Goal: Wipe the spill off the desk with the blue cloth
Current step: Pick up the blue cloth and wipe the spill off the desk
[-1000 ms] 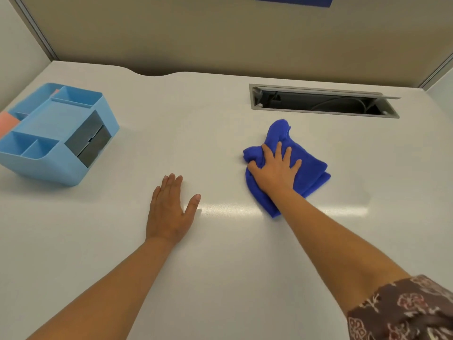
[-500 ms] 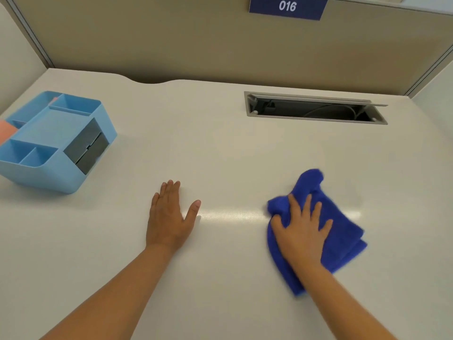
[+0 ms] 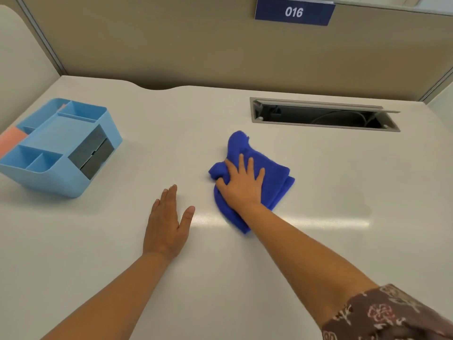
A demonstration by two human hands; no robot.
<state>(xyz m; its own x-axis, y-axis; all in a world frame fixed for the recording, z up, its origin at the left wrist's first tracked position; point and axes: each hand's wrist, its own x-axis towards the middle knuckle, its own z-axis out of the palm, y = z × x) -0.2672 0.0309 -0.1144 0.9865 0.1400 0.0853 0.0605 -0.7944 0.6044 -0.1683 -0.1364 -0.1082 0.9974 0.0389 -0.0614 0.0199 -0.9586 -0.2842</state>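
Right hand (image 3: 241,186) has a flat, spread-finger grip pressing the blue cloth (image 3: 274,176) into the worktop (image 3: 331,241). Left hand (image 3: 166,223) just beside that grip, palm down, grasping nothing.

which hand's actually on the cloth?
The right hand, pressed palm-down on the crumpled blue cloth with fingers spread. The left hand lies flat on the bare desk, clear of the cloth.

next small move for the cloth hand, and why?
Probably sweep the blue cloth right, along the desk. The right hand presses it flat, the left hand braces beside it, and bare desk lies open to the right. No spill is clearly visible.
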